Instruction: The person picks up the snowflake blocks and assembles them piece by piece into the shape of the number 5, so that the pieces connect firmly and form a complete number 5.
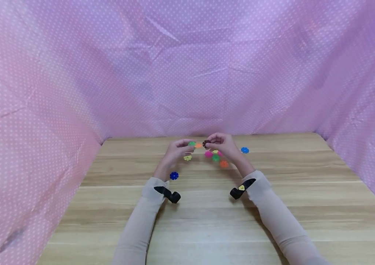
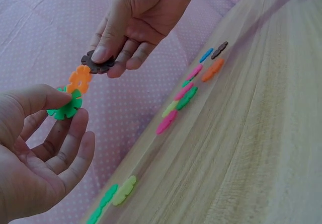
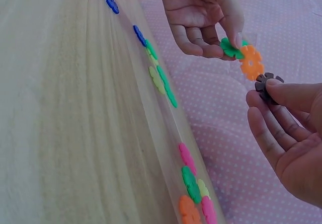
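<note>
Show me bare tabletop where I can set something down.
Bare: the near table between left sleeve and right sleeve; from each sleeve out to the side edge; right of the light blue disc. Crowded: the far middle, where a pink disc, green disc and orange disc bunch.

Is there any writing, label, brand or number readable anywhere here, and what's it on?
No readable text.
Yellow sticker on the black strap at the right wrist: any mark is too small to read.
Held green disc, orange disc and dark brown disc: no lettering visible.
</note>
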Demonstrator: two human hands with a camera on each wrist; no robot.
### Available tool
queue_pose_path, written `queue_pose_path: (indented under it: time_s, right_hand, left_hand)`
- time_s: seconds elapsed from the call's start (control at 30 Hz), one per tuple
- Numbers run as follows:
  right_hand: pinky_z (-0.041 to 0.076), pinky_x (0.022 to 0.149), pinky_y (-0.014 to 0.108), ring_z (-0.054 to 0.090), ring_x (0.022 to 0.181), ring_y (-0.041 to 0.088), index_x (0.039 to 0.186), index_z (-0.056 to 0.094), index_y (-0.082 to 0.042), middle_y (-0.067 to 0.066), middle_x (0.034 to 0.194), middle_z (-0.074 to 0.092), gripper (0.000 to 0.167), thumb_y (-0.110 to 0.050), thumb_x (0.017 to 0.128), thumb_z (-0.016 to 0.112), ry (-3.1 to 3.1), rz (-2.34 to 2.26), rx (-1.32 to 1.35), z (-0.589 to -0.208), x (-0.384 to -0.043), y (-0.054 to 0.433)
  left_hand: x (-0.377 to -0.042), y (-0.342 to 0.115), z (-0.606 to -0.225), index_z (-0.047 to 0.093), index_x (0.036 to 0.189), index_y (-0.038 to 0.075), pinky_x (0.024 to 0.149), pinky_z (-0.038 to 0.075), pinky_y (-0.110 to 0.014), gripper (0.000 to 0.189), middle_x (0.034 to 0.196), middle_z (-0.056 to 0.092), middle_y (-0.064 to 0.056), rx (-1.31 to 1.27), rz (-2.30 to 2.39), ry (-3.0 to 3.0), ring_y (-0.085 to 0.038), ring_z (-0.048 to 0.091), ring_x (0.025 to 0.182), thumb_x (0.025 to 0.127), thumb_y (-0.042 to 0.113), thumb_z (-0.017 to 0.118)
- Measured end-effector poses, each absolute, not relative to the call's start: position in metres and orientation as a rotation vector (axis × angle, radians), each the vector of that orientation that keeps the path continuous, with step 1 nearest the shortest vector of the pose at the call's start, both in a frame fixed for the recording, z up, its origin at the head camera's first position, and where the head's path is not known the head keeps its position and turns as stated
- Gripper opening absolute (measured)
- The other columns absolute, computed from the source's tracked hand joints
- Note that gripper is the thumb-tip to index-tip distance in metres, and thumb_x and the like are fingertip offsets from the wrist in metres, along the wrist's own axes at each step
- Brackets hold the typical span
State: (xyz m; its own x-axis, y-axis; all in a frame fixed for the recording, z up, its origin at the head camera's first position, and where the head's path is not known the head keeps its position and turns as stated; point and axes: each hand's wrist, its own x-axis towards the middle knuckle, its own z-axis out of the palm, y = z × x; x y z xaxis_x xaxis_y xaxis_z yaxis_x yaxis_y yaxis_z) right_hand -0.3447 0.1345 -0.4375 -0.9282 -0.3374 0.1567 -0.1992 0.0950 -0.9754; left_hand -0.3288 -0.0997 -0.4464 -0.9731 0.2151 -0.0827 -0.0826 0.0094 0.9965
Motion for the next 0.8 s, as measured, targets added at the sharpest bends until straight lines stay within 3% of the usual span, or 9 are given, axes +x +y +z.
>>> queue_pose_path:
  time_s: [0.07,0.23,0.5,0.8]
  right_hand:
    - [0.062,0.088,0.047,0.073,0.082,0.009,0.112,0.063,0.011,0.001,0.091,0.073,0.025,-0.004,0.095,0.071,2.242,-1.970,-0.554,-0.4363,-0.3444,0.1342]
    - [0.063,0.086,0.046,0.073,0.082,0.010,0.113,0.064,0.012,0.008,0.094,0.074,0.026,-0.005,0.095,0.071,2.254,-1.959,-0.565,-0.4347,-0.3455,0.1350]
    - [0.062,0.090,0.046,0.072,0.083,0.010,0.114,0.065,0.010,0.009,0.096,0.073,0.026,-0.005,0.094,0.072,2.260,-1.927,-0.557,-0.4345,-0.3440,0.1367]
    - [0.062,0.086,0.049,0.072,0.082,0.010,0.114,0.066,0.009,0.007,0.094,0.075,0.024,-0.005,0.095,0.070,2.265,-1.928,-0.581,-0.4347,-0.3407,0.1373]
  left_hand:
    - [-0.3291,-0.0988,-0.4458,0.066,0.129,0.003,0.108,0.053,-0.045,0.034,0.120,0.070,-0.015,0.141,2.078,2.072,-0.040,0.062,0.123,0.097,0.012,0.068]
    - [-0.3286,-0.0973,-0.4433,0.064,0.132,0.001,0.102,0.057,-0.038,0.037,0.111,0.072,-0.004,0.140,2.083,2.100,-0.026,0.068,0.110,0.097,0.012,0.068]
    - [-0.3256,-0.0959,-0.4436,0.065,0.131,0.003,0.109,0.052,-0.046,0.035,0.113,0.070,-0.006,0.127,2.095,2.063,-0.037,0.063,0.120,0.097,0.013,0.068]
    - [-0.3225,-0.0930,-0.4439,0.065,0.133,0.005,0.110,0.050,-0.049,0.037,0.119,0.070,-0.011,0.109,2.074,2.058,-0.014,0.068,0.098,0.098,0.016,0.069]
